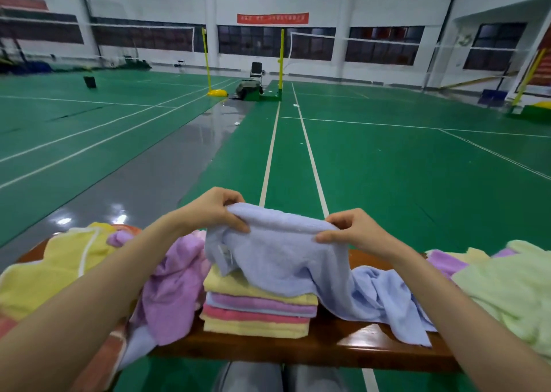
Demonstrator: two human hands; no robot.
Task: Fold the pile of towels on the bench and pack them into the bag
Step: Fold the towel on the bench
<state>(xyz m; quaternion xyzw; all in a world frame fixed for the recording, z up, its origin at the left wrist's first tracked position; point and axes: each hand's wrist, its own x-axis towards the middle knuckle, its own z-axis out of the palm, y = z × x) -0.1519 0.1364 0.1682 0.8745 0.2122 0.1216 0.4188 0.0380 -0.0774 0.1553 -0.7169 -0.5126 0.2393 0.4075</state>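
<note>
Head view: indoor badminton hall, green court floor (387, 168) with white lines, nets strung on yellow posts (206, 61), a chair (256, 69) far back. Red banner (272, 18) on the far wall; its writing was too blurred to read. A dark bundle (249, 89) sat on the floor by the posts, too far off to identify.

A brown wooden bench (328, 341) ran across the foreground. What it held:
- centre: stack of folded towels (256, 314), top to bottom yellow, purple, a thin pale blue edge, pink, yellow
- left: loose yellow towel (59, 266) with white trim, and a crumpled purple towel (173, 287) leaning against the stack's left side
- right: pale green towel (507, 284) with a second purple one (441, 262) beside it

The light blue towel (283, 254) was held up just above the stack. Its lower part draped over the stack top and trailed right along the bench and over the near edge. A small white tag (225, 254) showed on its left edge, with no legible text.

Grip: the left hand (213, 210) pinched the towel's top edge at the left end, fingers curled over the fabric and thumb underneath. The right hand (354, 227) pinched the same edge at the right end, thumb and forefinger closed tight on the cloth. Both hands were raised and level, with the edge stretched between them. Both forearms were bare.
</note>
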